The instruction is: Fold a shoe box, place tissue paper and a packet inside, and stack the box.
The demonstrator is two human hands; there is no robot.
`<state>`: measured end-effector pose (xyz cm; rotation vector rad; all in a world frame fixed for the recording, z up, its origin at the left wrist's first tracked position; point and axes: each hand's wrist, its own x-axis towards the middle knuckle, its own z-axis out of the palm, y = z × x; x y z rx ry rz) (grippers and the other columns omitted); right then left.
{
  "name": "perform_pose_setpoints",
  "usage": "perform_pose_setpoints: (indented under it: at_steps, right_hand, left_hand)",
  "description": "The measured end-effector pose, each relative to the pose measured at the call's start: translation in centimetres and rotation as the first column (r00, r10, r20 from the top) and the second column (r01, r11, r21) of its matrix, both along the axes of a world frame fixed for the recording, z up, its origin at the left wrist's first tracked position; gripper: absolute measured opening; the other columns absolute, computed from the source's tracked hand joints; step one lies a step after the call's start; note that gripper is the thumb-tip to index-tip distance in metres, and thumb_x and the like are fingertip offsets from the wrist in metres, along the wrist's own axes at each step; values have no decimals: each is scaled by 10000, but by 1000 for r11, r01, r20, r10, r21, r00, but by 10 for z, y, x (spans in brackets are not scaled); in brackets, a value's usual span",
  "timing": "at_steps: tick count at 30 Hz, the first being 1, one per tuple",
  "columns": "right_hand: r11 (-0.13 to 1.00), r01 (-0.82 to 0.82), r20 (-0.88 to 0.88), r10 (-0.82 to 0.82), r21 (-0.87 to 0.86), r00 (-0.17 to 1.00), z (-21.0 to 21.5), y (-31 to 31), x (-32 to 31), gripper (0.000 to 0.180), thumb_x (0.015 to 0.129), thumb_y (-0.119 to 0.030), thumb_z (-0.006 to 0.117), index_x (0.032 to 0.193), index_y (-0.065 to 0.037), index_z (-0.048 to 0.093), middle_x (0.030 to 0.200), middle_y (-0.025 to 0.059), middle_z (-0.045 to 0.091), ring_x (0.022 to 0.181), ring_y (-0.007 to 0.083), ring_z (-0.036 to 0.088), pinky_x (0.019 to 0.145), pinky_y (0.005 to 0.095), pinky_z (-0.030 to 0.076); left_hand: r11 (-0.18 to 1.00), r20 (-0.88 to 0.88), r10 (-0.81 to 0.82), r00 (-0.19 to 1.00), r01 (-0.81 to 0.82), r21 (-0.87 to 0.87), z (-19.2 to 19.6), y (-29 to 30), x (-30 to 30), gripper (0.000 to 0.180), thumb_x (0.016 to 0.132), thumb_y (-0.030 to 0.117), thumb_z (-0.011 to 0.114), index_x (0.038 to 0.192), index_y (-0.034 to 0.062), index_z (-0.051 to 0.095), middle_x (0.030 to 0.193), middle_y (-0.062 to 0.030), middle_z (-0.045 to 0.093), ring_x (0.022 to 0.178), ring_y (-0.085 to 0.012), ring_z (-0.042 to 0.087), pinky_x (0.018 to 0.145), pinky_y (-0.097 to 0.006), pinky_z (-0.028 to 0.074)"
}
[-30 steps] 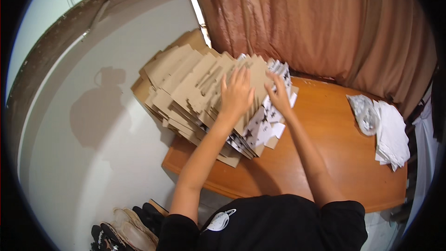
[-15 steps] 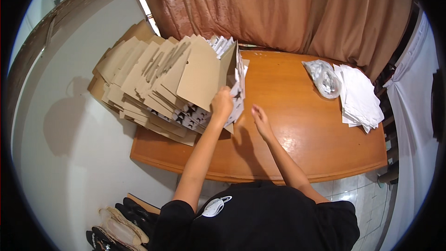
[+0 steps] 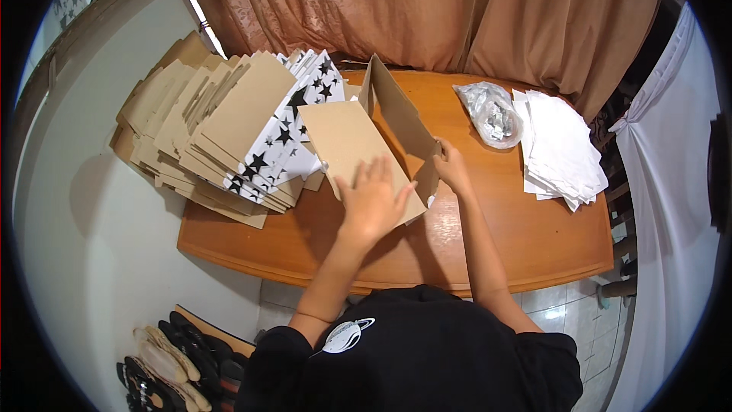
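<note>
Head view: the left hand [image 3: 371,200] lies flat, fingers spread, on a panel of the cardboard box [image 3: 352,137]; the right hand [image 3: 451,168] grips its opposite panel. Between them the box is part-opened, bottom unclosed; leftward, flat cartons [image 3: 229,114] lie unopened on the table [image 3: 534,248].

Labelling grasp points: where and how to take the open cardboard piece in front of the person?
Probably pinch the free upper edge of the cardboard piece's upright panel, coming from the right. It stands up as a thin wall, and the right hand holds its near end. The broad, flat panel under the spread left hand offers less grip.
</note>
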<state>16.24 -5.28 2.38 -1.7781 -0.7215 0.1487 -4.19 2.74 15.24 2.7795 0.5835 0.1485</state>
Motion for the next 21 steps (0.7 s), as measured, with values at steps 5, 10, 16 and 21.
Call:
perform_pose_setpoints:
  at_steps: [5,10,16,21]
  right_hand:
    - [998,41,112,-35,-46,993,44,-48,-9,472,777,9,436,1244,-53,466,736,112,534,599,143,505,565,255,421]
    - [999,4,333,-21,52,943,64,-78,-13,502,770,101,412,1226,-96,484,1098,173,590,815,233,626,638,285,451]
    - [982,-71,587,-47,177,808,22,-102,-1,585,661,184,432,1189,-60,495,1230,143,526,1106,342,518,925,347,417]
    - [999,28,467,-37,26,883,-95,-135,-20,687,621,183,413,1262,-64,415,1314,182,392,1236,344,362,1038,410,265]
  left_hand:
    - [968,178,237,955,-247,35,-24,10,3,722,855,451,478,1333,-53,283,1380,-224,309,1284,-375,276,997,-629,150]
    - [920,221,379,899,-392,16,-41,-5,18,853,821,469,531,1374,-51,141,1435,-230,149,1338,-391,92,984,-663,26]
    - [854,495,521,696,-421,-307,-82,5,34,1201,643,427,752,1376,-45,-73,1425,-304,8,1346,-398,-6,994,-643,-19]
    - [904,643,404,650,-394,-169,-170,12,23,1257,569,410,808,1394,11,-54,1418,-301,-45,1330,-443,-9,1018,-611,61]
